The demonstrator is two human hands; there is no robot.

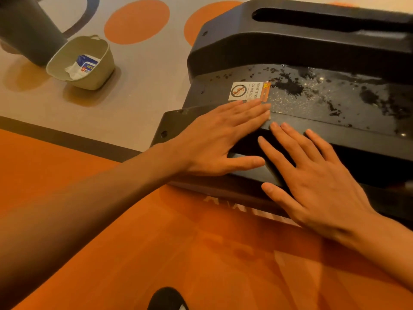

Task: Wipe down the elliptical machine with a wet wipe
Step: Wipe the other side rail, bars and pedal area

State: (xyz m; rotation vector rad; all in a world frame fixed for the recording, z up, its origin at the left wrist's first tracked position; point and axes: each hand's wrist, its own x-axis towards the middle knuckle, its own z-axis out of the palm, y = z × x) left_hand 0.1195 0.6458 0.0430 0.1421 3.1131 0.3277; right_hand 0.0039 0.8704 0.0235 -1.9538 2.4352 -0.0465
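The elliptical machine's black base [312,104] fills the upper right, its flat top wet and streaked with dark blotches beside a warning sticker [248,91]. My left hand [219,139] lies flat with straight fingers on the base's near edge, pressing a pale wet wipe [269,116] of which only a small corner shows at the fingertips. My right hand [312,175] rests flat and spread on the lower black ledge just to the right, holding nothing.
A beige basket [93,74] holding a wet-wipe pack [86,66] stands on the floor at the upper left, next to a dark cylindrical post [26,30]. The floor is grey with orange circles farther off and orange near me. A dark shoe tip [167,300] shows at the bottom.
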